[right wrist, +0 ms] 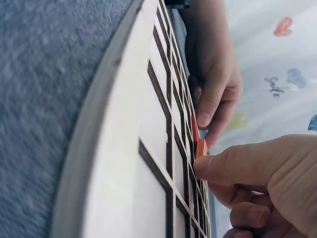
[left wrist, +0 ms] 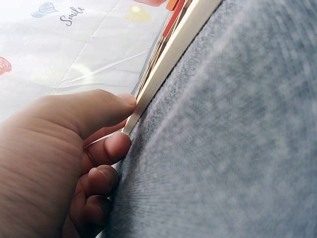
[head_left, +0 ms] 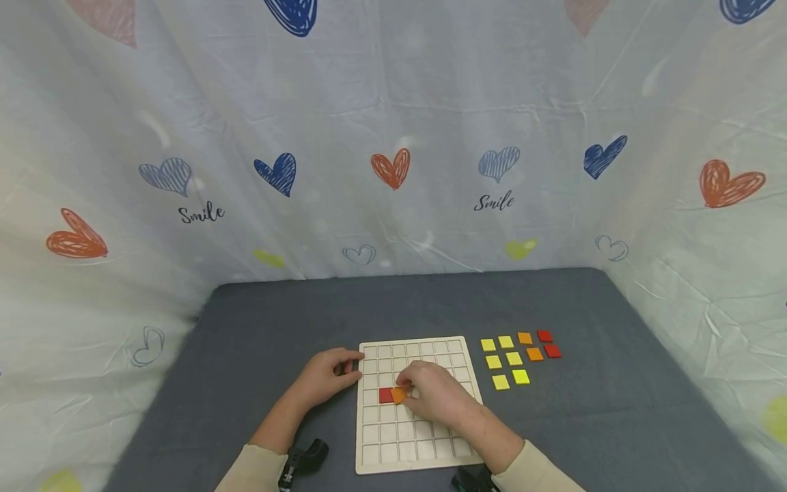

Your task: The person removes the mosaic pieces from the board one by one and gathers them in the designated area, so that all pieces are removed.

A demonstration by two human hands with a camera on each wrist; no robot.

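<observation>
On a pale wooden grid board [head_left: 388,452], a red square tile [head_left: 385,395] occupies one cell left of the middle. Immediately to its right, my right hand [head_left: 438,395] pinches an orange square tile [head_left: 399,395] between thumb and fingers. The right wrist view shows that orange tile [right wrist: 201,147] tilted up at the grid, close beside the red tile [right wrist: 194,128]. My left hand [head_left: 326,376] is at the board's left edge, its thumb and fingertips touching the rim [left wrist: 161,69]. Its other fingers bend loosely near the cloth.
Right of the board, loose tiles lie in rows on the grey tabletop [head_left: 277,314]: several yellow tiles [head_left: 494,362], two orange tiles [head_left: 525,338] and two red tiles [head_left: 552,350]. A white curtain [head_left: 430,89] printed with hearts hangs behind and at both sides.
</observation>
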